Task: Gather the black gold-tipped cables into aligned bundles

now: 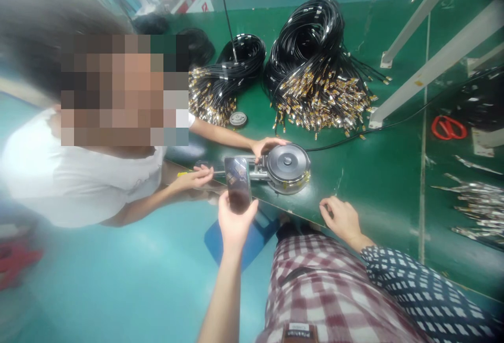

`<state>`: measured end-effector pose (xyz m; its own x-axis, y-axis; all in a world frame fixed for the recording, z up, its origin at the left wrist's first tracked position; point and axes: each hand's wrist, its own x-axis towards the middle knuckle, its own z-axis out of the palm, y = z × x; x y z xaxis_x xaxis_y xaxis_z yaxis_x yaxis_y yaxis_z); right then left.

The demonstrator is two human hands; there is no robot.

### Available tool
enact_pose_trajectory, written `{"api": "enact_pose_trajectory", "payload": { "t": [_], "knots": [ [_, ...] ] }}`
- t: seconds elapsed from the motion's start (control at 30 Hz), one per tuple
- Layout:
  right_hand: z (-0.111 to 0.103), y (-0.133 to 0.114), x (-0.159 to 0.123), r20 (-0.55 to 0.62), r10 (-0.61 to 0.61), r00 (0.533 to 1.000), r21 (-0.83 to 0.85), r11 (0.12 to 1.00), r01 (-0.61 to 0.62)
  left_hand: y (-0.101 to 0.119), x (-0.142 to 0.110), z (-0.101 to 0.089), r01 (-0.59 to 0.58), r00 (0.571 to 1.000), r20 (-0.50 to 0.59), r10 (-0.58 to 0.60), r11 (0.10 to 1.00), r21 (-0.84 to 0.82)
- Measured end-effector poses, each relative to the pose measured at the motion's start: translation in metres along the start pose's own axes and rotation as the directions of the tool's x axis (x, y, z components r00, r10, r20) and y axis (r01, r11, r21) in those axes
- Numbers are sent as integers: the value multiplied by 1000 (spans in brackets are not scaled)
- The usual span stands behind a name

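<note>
My left hand (235,225) is closed round the lower end of a mobile phone (238,183), its dark glossy screen facing me. Just beyond the phone a round metal device (288,167) with a central knob lies at the bench edge. A co-worker's hand (268,146) rests against its far side. The co-worker's other hand (200,176) holds a thin rod-like tool with a yellow end (183,174), pointed towards the device. My right hand (342,219) rests by the bench's front edge, fingers loosely curled, with nothing visible in them.
Bundles of black cables (311,43) with metal ends lie on the green bench (378,175), beside a small round tin (238,119). White posts (429,64) rise at right. Red-handled scissors (449,127) and more cable ends (480,201) lie far right. A blue stool (224,243) stands below.
</note>
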<state>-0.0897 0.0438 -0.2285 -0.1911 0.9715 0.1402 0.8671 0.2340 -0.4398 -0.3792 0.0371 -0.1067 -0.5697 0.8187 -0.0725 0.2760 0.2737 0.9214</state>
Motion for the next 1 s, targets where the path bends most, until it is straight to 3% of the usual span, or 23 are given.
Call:
{"api": "enact_pose_trajectory", "payload": {
  "t": [0.33, 0.53, 1.0],
  "knots": [
    [0, 1, 0, 9, 13, 1000, 12, 1000, -13, 1, -2, -2, -13, 1000, -9, 13, 999, 31],
    [-1, 0, 0, -6, 1, 1000, 9, 1000, -1, 5, -2, 0, 37, 999, -11, -37, 999, 26],
    [1, 2, -1, -3, 3, 1000, 11, 1000, -3, 0, -3, -4, -15, 1000, -19, 15, 1000, -2]
  ]
}}
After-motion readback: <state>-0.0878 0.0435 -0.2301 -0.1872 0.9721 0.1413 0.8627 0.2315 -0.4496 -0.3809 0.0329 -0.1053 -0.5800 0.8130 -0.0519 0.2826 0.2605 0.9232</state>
